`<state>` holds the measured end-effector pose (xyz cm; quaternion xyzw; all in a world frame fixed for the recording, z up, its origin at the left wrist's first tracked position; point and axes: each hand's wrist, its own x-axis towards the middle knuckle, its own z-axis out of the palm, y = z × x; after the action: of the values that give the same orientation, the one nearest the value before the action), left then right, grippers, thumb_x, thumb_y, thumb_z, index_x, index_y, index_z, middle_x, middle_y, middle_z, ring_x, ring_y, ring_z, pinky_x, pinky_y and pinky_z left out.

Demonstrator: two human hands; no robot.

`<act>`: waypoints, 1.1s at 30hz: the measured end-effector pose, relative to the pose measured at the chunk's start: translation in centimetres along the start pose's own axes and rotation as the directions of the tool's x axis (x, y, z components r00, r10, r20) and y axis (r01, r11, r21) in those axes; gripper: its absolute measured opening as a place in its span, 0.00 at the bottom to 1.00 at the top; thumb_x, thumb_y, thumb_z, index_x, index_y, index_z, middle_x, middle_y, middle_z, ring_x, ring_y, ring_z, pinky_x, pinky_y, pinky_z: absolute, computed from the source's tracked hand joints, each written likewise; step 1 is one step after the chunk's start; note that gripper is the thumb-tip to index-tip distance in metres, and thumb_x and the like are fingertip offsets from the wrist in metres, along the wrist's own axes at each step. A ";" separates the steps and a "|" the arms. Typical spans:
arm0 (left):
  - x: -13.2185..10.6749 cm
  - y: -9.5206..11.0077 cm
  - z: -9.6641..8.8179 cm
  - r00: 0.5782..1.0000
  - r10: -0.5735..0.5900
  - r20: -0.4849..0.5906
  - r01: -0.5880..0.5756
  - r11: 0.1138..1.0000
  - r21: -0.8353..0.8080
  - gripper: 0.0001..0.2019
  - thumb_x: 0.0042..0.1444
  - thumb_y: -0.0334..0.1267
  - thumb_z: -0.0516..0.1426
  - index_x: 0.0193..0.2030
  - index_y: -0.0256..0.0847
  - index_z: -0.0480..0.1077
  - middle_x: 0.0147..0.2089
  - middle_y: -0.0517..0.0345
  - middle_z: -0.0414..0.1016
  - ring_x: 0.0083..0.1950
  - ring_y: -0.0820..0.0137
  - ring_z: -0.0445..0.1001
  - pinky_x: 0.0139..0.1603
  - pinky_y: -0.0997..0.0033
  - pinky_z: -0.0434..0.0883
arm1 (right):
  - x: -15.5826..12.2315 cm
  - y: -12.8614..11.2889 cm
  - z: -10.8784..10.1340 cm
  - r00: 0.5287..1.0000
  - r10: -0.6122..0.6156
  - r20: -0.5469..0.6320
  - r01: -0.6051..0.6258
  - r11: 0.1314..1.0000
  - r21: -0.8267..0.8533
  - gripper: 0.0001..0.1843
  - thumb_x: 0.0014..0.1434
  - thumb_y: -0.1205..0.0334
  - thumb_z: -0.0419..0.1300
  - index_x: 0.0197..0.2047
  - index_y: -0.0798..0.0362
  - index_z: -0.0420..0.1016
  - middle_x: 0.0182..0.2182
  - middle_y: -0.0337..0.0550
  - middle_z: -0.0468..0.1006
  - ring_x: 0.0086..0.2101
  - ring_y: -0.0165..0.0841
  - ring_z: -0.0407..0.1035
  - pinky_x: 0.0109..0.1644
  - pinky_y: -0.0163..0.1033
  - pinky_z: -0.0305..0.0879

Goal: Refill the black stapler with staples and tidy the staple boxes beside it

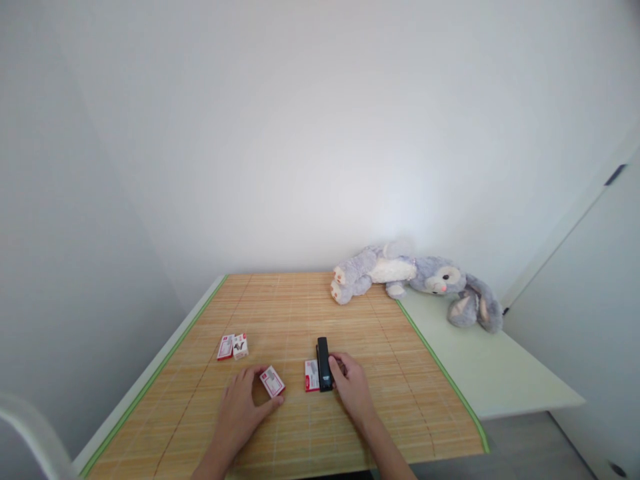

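Note:
My left hand (243,402) has its thumb and fingers around a small red-and-white staple box (273,382), gripping it by opposite corners. To the right, a black stapler (324,365) lies lengthwise on the bamboo mat (280,440). My right hand (354,390) is at its right side, thumb against the stapler and the other fingers curled, partly hidden. Close against the stapler's left side lies another red-and-white box (311,376), its right edge covered by the stapler.
Two more small boxes, one red-edged (225,347) and one white with a dark picture (241,346), sit together on the left of the mat. A grey plush rabbit (395,270) lies along the back right, across the mat and white table (480,373). A wall (280,133) stands behind.

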<state>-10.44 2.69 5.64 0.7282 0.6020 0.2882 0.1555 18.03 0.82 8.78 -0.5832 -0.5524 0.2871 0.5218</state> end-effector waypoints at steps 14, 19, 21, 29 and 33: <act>-0.5 0.9 -0.4 0.999 0.037 0.007 -0.037 0.998 0.054 0.27 0.54 0.59 0.61 0.58 0.53 0.71 0.57 0.55 0.74 0.58 0.54 0.71 0.60 0.50 0.67 | 0.1 0.4 0.1 1.000 0.004 -0.004 -0.004 1.000 0.007 0.29 0.63 0.36 0.55 0.44 0.52 0.83 0.34 0.48 0.84 0.32 0.39 0.76 0.35 0.41 0.73; -0.7 1.6 0.1 0.997 0.076 0.026 -0.076 0.997 -0.005 0.27 0.53 0.54 0.63 0.60 0.53 0.71 0.58 0.54 0.73 0.60 0.54 0.71 0.63 0.48 0.66 | 0.1 0.5 0.1 1.000 -0.003 -0.012 0.004 1.000 0.005 0.29 0.63 0.36 0.56 0.45 0.52 0.84 0.36 0.49 0.84 0.33 0.40 0.76 0.36 0.41 0.73; -0.2 2.4 0.4 0.996 0.092 0.019 -0.089 0.990 -0.110 0.27 0.55 0.52 0.62 0.61 0.51 0.70 0.59 0.53 0.72 0.61 0.56 0.70 0.64 0.50 0.67 | 0.1 0.5 0.1 1.000 -0.009 -0.009 0.009 1.000 0.010 0.29 0.63 0.36 0.55 0.45 0.52 0.84 0.36 0.49 0.84 0.34 0.40 0.77 0.36 0.41 0.74; 3.0 6.4 2.8 0.957 0.252 0.146 -0.206 0.940 -0.271 0.31 0.48 0.40 0.66 0.61 0.54 0.70 0.61 0.54 0.73 0.63 0.56 0.68 0.67 0.52 0.64 | 0.4 1.5 0.3 1.000 -0.008 0.028 0.007 1.000 0.017 0.28 0.65 0.38 0.53 0.46 0.52 0.83 0.36 0.48 0.84 0.33 0.39 0.76 0.35 0.40 0.72; 3.2 7.1 3.8 0.952 0.249 0.178 -0.201 0.947 -0.251 0.33 0.47 0.41 0.68 0.62 0.57 0.70 0.61 0.56 0.74 0.63 0.55 0.68 0.66 0.51 0.63 | 0.4 2.0 0.3 0.998 -0.032 0.053 0.032 0.999 0.008 0.26 0.67 0.40 0.53 0.46 0.51 0.82 0.38 0.47 0.84 0.35 0.38 0.76 0.40 0.40 0.72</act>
<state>-2.22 4.60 7.42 0.7956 0.4576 0.2943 0.2664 18.57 1.61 6.97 -0.5644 -0.5744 0.2962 0.5135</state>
